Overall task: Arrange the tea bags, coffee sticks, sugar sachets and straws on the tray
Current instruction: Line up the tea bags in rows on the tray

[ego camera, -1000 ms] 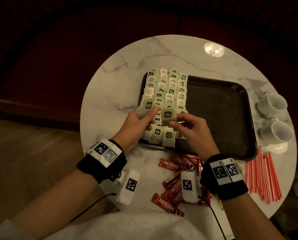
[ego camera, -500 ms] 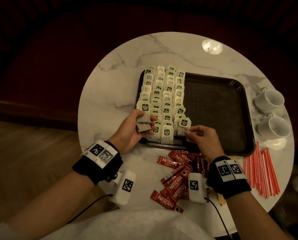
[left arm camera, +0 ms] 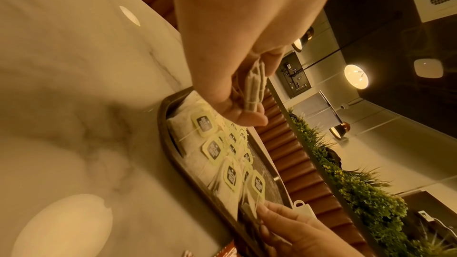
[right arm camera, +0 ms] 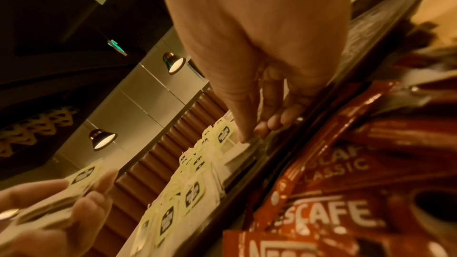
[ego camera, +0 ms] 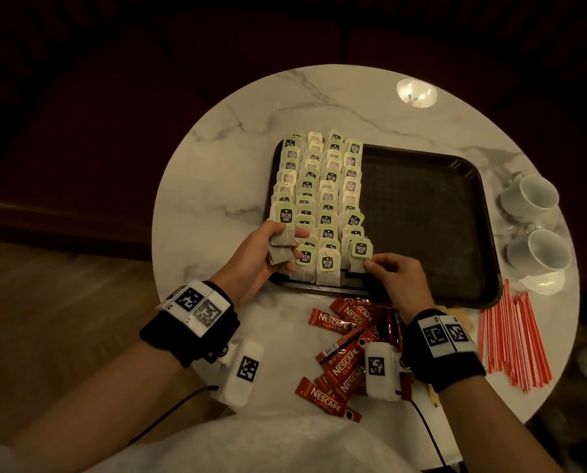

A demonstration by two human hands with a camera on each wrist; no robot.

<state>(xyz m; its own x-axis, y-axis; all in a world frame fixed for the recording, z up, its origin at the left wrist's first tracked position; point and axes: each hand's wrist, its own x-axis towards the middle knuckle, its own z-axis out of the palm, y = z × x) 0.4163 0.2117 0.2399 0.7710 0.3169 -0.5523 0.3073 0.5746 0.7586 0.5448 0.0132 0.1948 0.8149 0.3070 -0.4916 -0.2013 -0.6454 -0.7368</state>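
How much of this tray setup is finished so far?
Tea bag rows fill the tray's left part. The left hand holds spare bags; the right hand places one. Coffee sticks and straws wait on the table.

tea bags [ego camera: 321, 196]: rows, tray [ego camera: 422, 213] left | coffee sticks [ego camera: 345, 353], straws [ego camera: 514, 339]: table

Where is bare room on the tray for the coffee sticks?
The tray's right part is bare, from the tea bag rows to its right rim beside the cups. The left part is crowded with tea bags.
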